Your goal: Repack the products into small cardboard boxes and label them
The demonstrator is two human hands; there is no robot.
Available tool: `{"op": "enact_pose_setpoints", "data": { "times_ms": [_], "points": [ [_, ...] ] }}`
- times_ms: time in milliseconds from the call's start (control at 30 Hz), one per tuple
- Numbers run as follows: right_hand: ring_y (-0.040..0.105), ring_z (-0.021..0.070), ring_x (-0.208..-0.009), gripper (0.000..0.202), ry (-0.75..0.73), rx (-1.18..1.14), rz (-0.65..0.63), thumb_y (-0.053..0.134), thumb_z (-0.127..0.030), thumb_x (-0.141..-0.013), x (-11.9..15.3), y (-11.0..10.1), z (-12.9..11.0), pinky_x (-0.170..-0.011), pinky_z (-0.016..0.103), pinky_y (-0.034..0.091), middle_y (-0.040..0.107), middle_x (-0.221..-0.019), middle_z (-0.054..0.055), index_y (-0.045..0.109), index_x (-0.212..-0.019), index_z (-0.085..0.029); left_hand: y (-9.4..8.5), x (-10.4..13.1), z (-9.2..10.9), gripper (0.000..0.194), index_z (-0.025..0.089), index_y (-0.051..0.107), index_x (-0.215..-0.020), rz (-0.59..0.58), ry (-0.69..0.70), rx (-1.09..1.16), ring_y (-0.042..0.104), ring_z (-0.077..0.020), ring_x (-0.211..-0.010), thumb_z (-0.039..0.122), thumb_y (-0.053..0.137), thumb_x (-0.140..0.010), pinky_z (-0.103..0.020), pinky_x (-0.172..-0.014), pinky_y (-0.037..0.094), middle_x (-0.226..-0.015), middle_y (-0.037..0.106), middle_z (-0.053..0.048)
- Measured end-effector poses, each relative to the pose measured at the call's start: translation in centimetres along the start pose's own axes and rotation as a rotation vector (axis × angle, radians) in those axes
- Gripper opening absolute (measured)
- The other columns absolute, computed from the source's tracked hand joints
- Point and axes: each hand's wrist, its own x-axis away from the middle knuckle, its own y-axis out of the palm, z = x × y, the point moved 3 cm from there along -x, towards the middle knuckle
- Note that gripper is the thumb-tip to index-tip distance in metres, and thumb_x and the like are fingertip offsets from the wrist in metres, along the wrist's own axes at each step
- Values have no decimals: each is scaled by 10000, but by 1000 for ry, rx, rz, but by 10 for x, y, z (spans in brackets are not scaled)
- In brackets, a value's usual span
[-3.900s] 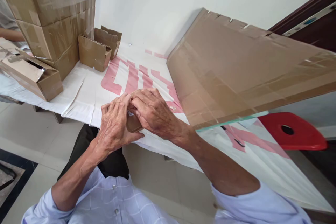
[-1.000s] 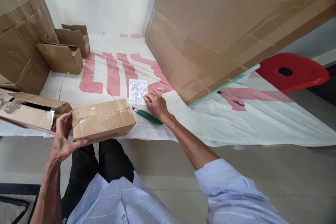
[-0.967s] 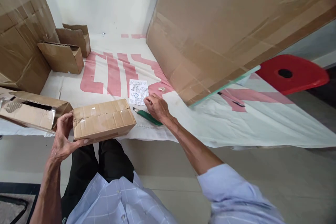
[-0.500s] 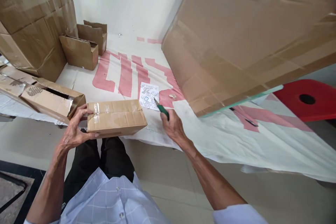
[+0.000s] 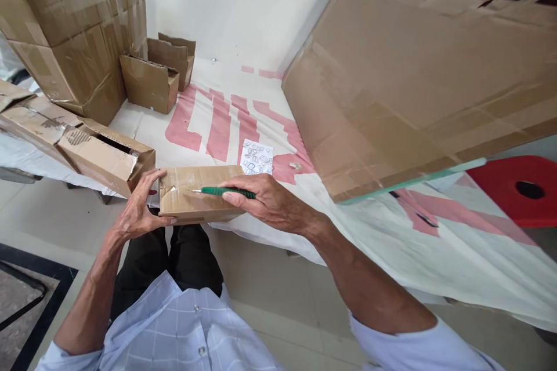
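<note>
A taped brown cardboard box [image 5: 204,207] lies at the table's front edge, just above my legs. Its left end is gripped by my left hand [image 5: 141,206], fingers on top and thumb lower down the near side. In my right hand [image 5: 274,203] is a knife [image 5: 228,191] with a green handle. The thin blade points left over the box top, near the clear tape at its left end. Whether the blade touches the cardboard, I cannot tell.
A long open box [image 5: 102,151] is at left, before a tall taped carton [image 5: 87,64]. Smaller cardboard pieces [image 5: 150,81] stand behind. A printed paper [image 5: 257,156] lies beyond my box. A large cardboard sheet [image 5: 409,81] leans at right, near a red stool [image 5: 513,188].
My right hand has swung left with the knife, from beside the box to over its top. The blade now points left. My left hand keeps its hold on the box; the view shifted slightly.
</note>
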Motion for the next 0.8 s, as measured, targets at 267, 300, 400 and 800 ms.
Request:
{"op": "enact_pose_setpoints", "data": {
  "times_ms": [267, 300, 400, 800],
  "points": [
    [707, 209, -813, 375, 31, 66, 1, 553, -457, -1042, -1, -16, 1, -766, 334, 527, 811, -936, 54, 828, -1085, -205, 1, 11, -7, 766, 300, 573, -1413, 42, 23, 31, 465, -407, -1547, 416, 941, -752, -552, -1116, 580, -1618, 463, -151],
    [696, 206, -796, 375, 47, 66, 15, 559, -466, -1037, 2, -22, 3, -752, 331, 520, 803, -916, 51, 828, -1061, -206, -1, 12, -8, 729, 294, 594, -1388, 38, 24, 33, 473, -404, -1541, 421, 939, -759, -549, -1117, 580, -1621, 456, -154],
    [648, 191, -736, 388, 116, 53, 80, 576, -509, -1021, 14, -39, 12, -690, 321, 484, 759, -848, 46, 816, -1003, -204, -8, 15, -8, 635, 272, 633, -1317, 53, 35, 35, 498, -401, -1522, 431, 929, -778, -541, -1122, 574, -1597, 477, -166],
    [535, 155, -631, 472, 235, -14, 91, 588, -630, -990, 45, -46, 31, -608, 309, 430, 657, -712, 18, 765, -854, -214, -15, 14, 7, 468, 254, 629, -1157, 18, 72, -29, 552, -362, -1462, 328, 877, -767, -507, -1087, 600, -1560, 522, -148]
  ]
}}
